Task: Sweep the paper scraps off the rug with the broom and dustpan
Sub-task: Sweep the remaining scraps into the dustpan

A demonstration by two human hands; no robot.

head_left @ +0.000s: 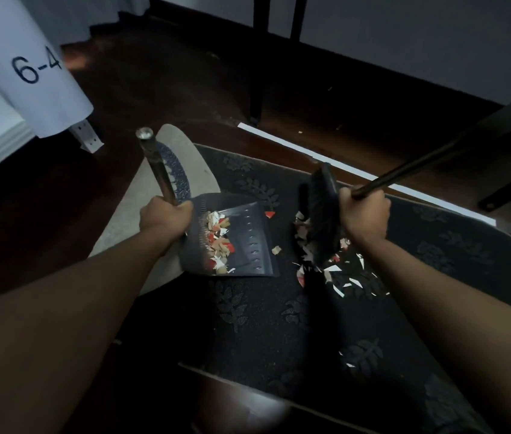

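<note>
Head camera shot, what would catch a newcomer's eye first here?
Bright paper scraps scattered on the dark rug at centre right, under the broom gripped by the right hand. Left of them, the left hand holds the dustpan, already holding a heap of scraps.

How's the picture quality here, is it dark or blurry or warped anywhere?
Head view: dim overall, with the rug near black; wide-angle warping bends the white strip and frame edges; the broom head is motion-blurred; the paper scraps stand out bright; the bottom edge is smeared.
</note>
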